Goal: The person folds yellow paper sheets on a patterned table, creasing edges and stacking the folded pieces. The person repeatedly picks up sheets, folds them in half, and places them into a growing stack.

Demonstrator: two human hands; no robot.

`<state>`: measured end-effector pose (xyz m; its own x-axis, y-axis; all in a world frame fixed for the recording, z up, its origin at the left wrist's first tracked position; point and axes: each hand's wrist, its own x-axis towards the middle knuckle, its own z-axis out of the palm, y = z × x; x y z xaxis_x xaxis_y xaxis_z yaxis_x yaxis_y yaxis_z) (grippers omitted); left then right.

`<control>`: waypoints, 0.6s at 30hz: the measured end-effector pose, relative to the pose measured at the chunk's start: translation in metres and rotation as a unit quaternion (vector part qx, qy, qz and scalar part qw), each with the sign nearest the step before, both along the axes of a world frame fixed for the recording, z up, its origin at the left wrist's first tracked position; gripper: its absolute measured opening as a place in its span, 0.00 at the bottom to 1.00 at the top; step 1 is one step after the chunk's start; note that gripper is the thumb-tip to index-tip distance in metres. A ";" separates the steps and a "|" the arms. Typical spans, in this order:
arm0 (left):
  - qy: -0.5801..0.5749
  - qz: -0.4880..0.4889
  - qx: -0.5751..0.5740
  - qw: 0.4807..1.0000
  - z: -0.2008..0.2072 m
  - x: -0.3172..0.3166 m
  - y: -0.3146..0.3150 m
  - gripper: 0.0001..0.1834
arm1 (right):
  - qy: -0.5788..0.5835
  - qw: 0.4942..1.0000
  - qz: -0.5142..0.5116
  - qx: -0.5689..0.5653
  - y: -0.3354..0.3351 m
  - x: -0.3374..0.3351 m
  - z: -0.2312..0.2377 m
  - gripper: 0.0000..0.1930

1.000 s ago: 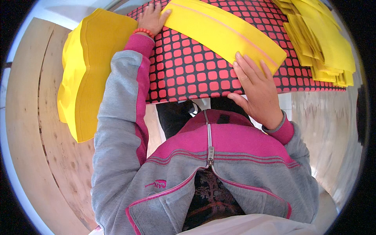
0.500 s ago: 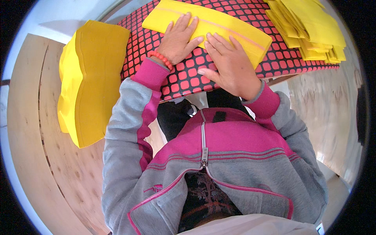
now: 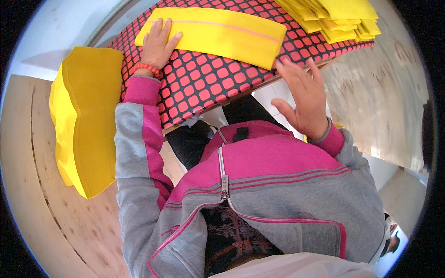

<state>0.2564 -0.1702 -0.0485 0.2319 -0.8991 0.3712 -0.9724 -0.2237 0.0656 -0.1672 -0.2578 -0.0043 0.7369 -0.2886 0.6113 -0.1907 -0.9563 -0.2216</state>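
Note:
A long folded piece of yellow fabric (image 3: 218, 34), with a faint pinkish line along it, lies flat on a table covered in red-and-black patterned cloth (image 3: 199, 83). My left hand (image 3: 159, 46), a red bead bracelet at its wrist, rests on the left end of the fabric with the fingers stretched out. Off the table's front edge, just below the fabric's right end, my right hand (image 3: 303, 99) hangs in the air. Its fingers are spread and nothing is in them.
Several folded yellow fabric pieces (image 3: 340, 21) are stacked at the table's far right. More yellow fabric (image 3: 88, 120) drapes over a wooden board (image 3: 28, 153) on the left. A pale wooden panel (image 3: 380, 97) stands to the right.
My right hand has lifted off the yellow fabric and moved right and toward me. My left hand now lies nearer the fabric's left end. The view has shifted a little.

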 end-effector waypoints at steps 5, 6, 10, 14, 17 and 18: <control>0.014 0.001 -0.002 1.000 0.002 -0.002 0.000 0.39 | -0.004 0.999 0.034 0.003 0.005 0.046 -0.011 0.35; 0.015 -0.001 -0.001 1.000 0.002 -0.003 0.002 0.38 | 0.015 0.999 0.037 0.010 0.007 0.051 -0.014 0.35; 0.044 -0.013 -0.015 0.999 0.008 -0.008 0.005 0.36 | 0.056 0.998 0.037 0.022 0.008 0.027 -0.017 0.34; 0.192 -0.051 -0.168 0.966 0.041 -0.040 0.002 0.30 | -0.018 0.999 0.029 0.038 -0.020 0.010 -0.010 0.27; 0.383 -0.065 -0.224 0.894 0.076 -0.095 0.023 0.25 | -0.077 0.996 -0.034 0.006 -0.059 0.039 -0.008 0.23; 0.422 -0.120 -0.216 0.872 0.083 -0.119 0.036 0.24 | -0.087 0.994 -0.057 0.008 -0.070 0.053 -0.008 0.23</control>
<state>0.1375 -0.1345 0.0344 0.4108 -0.7773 0.4765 -0.5531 0.2030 0.8080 -0.1147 -0.3278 -0.0125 0.5813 -0.3758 0.7217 -0.2558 -0.9264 -0.2763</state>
